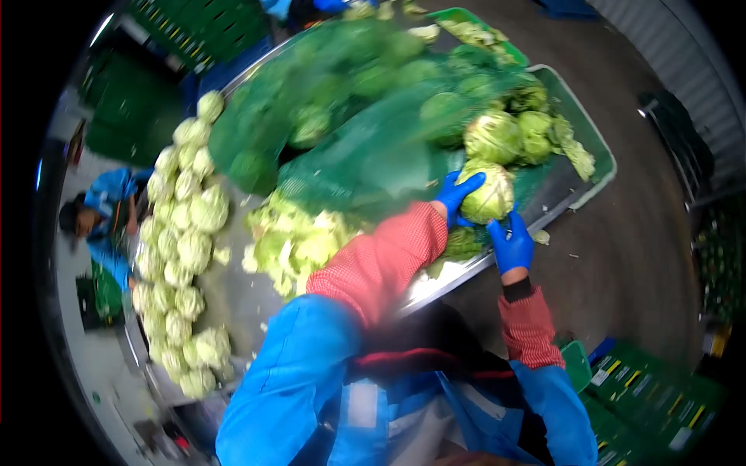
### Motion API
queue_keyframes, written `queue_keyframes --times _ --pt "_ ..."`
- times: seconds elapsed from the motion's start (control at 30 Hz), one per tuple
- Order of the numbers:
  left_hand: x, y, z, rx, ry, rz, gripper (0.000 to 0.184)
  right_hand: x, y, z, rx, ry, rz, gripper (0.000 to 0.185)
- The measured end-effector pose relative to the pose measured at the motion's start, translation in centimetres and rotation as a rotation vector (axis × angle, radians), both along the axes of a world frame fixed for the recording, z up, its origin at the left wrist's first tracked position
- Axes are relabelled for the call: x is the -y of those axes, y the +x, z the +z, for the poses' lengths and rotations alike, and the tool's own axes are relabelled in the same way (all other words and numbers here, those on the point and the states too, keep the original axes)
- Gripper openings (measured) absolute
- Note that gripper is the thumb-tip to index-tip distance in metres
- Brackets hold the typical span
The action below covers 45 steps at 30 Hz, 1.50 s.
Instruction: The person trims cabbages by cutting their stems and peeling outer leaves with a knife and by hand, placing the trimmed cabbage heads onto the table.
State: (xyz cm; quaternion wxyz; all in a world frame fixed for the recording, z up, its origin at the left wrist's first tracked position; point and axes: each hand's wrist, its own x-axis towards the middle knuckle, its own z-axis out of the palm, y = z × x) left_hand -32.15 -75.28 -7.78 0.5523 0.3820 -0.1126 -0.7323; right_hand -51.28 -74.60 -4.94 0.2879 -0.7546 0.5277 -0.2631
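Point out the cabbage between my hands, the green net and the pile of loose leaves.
Cabbage (489,194): head view, middle of its pale outer leaves.
Green net (350,167): head view, on the mesh, near its middle.
Loose leaves (301,242): head view, middle of the pile.

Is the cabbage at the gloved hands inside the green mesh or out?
Out: the cabbage at the left hand and right hand shows bare leaves, no netting across them, while green mesh covers others.

Green crates (649,396) stand stacked on a dark floor (606,272), near a ribbed pale wall (660,46)
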Motion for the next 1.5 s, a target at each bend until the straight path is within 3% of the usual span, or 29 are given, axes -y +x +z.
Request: queue_keyframes --times 0.1,0.2,0.23,0.33,0.4,0.43,0.47,0.53,0.6,0.7,0.83,0.93,1.1,1.2,1.23,1.27,1.33,1.4,1.5 --pt "-6.1 1.8 6.0 -0.001 0.037 0.226 0.089 -3.6 1.2 2.4 0.274 -0.136 0.112 0.053" --pt "-13.1 5.6 10.5 -0.073 -0.289 0.278 0.082 -6.2 3.3 5.1 0.795 0.438 0.338 0.043" --pt "-15.9 6.8 12.7 -0.007 -0.349 0.322 0.077 -7.0 4.5 6.6 0.81 0.495 0.417 0.037" --pt "-24.3 11.6 15.3 0.554 -0.35 0.446 0.078 -9.7 9.2 7.7 0.804 0.548 0.532 0.033" --pt "-29.2 13.4 16.0 0.685 -0.225 0.506 0.085 -12.2 12.2 6.7 0.513 0.302 0.704 0.028" --pt "-31.2 13.9 15.1 0.97 -0.1 0.546 0.085 -13.8 13.3 6.8 0.406 0.467 0.745 0.029" --pt "-33.0 14.3 13.2 1.254 0.032 0.571 0.086 -15.5 14.6 5.4 0.455 0.457 0.811 0.03" --pt "-35.5 15.1 7.2 1.523 0.218 0.605 0.091 -16.9 17.0 2.2 0.352 0.709 0.888 0.033" --pt "-36.4 15.1 1.4 1.375 0.404 0.64 0.092 -17.8 18.2 0.0 0.128 0.518 0.916 0.033" --pt "-35.7 13.7 3.4 1.452 0.411 0.732 0.09 -18.5 19.0 1.6 -0.106 0.283 0.898 0.033" --pt "-35.6 14.3 1.7 1.345 0.468 0.774 0.088 -20.0 19.1 3.1 -0.098 0.023 0.841 0.026" --pt "-34.8 14.3 2.4 1.308 0.53 0.775 0.083 -20.6 19.7 3.9 -0.347 0.071 0.897 0.018" --pt "-34.2 14.6 0.1 1.316 0.528 0.848 0.078 -20.3 21.3 -0.9 -0.308 -0.076 0.876 0.012" --pt "-33.0 13.3 2.3 1.381 0.529 0.899 0.078 -18.8 23.0 -3.1 -0.469 -0.061 0.899 0.013" --pt "-33.2 12.6 1.1 1.637 0.54 0.827 0.085 -17.9 24.0 -3.7 -0.563 -0.016 0.925 0.015" --pt "-33.6 11.9 0.3 1.694 0.592 0.798 0.088 -17.5 24.5 -4.0 -0.611 0.114 0.87 0.02" --pt "-35.5 13.0 0.2 1.292 0.43 0.875 0.1 -17.4 23.7 -2.9 -0.52 0.203 0.86 0.024" --pt "-38.8 14.8 -1.0 1.206 0.233 0.815 0.088 -17.5 23.2 -1.3 -0.529 0.195 0.866 0.026" --pt "-41.1 15.2 0.1 0.946 0.218 0.75 0.089 -18.4 22.4 4.1 -0.417 0.234 0.972 0.029"
